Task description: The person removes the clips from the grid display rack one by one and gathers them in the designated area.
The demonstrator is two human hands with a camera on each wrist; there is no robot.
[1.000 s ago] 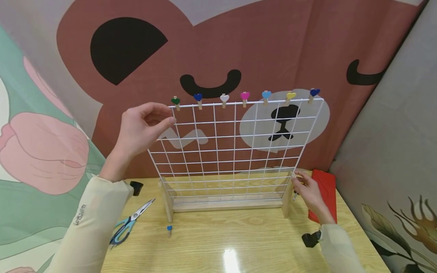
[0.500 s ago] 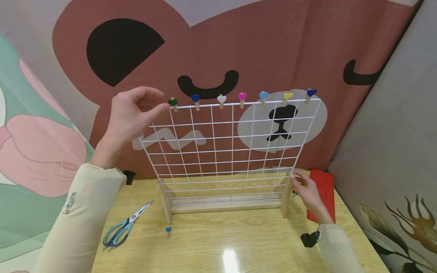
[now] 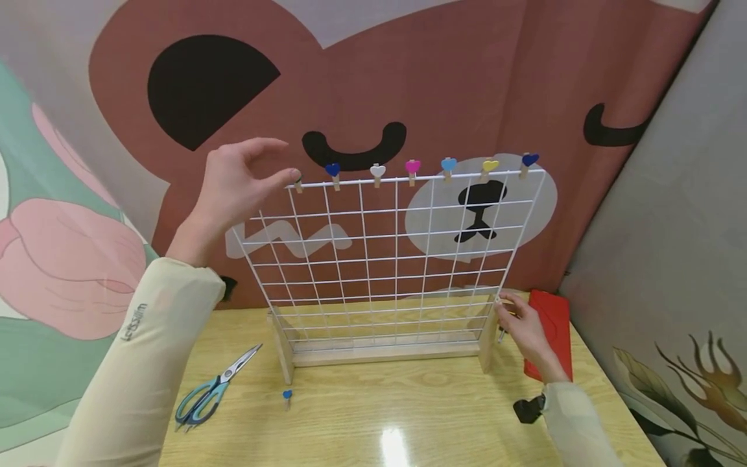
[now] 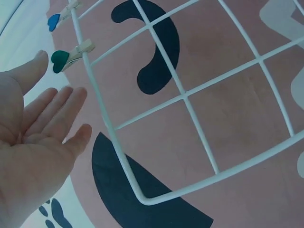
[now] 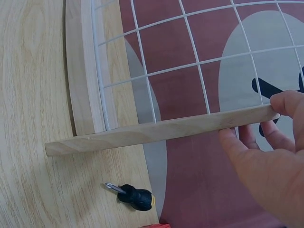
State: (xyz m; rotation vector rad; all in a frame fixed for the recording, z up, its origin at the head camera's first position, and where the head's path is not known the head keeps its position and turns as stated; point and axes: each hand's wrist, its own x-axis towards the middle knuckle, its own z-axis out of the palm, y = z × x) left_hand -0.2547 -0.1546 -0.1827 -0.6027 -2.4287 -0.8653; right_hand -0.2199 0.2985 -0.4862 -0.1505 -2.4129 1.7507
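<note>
Head: a white wire grid [image 3: 396, 237] stands on a pale wood-grain table [image 3: 350, 408] before a reddish-brown bear-print curtain [image 3: 455, 78], its green heart clip [image 3: 299, 189] mostly hidden by the left hand [image 3: 236, 185]. Left wrist: its parted fingers [image 4: 61, 116] hold nothing beside the grid. Right wrist: the cropped right hand [image 5: 275, 152] pinches the grid's wooden upright [image 5: 166, 129].

Even light is filling the head view, and white glare is shining off the pale yellow wood-grain desk [image 3: 455, 408] (near the bottom edge). The left wrist view is looking dimmer, bluish, its white metal wire grid [image 4: 184, 96] bowing toward the edges.
</note>
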